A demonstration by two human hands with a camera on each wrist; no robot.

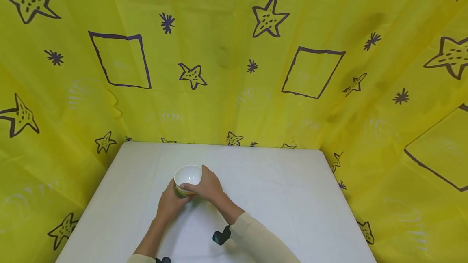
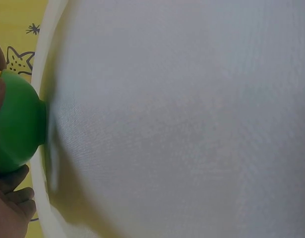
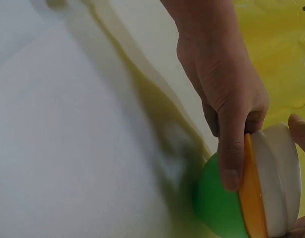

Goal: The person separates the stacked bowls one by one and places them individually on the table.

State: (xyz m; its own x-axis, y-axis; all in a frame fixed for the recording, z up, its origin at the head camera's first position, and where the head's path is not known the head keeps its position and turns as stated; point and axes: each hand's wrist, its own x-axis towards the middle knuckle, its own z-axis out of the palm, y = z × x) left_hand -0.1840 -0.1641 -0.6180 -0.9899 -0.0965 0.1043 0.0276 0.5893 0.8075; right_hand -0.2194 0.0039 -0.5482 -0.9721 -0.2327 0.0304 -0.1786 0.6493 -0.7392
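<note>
White inside, orange band, green base: we see the bowl (image 1: pixel 188 175) on the table (image 1: pixel 292 198), left hand (image 1: pixel 170 203) and right hand (image 1: pixel 209 186) gripping its sides.

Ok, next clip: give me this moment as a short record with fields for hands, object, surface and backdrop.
left hand: grips the near left side of the bowls
right hand: curled over the rim from the right
object: stack of bowls, white inside, orange then green below
contact: green base rests on the table
surface: white table
backdrop: yellow cloth with purple stars and squares
</note>
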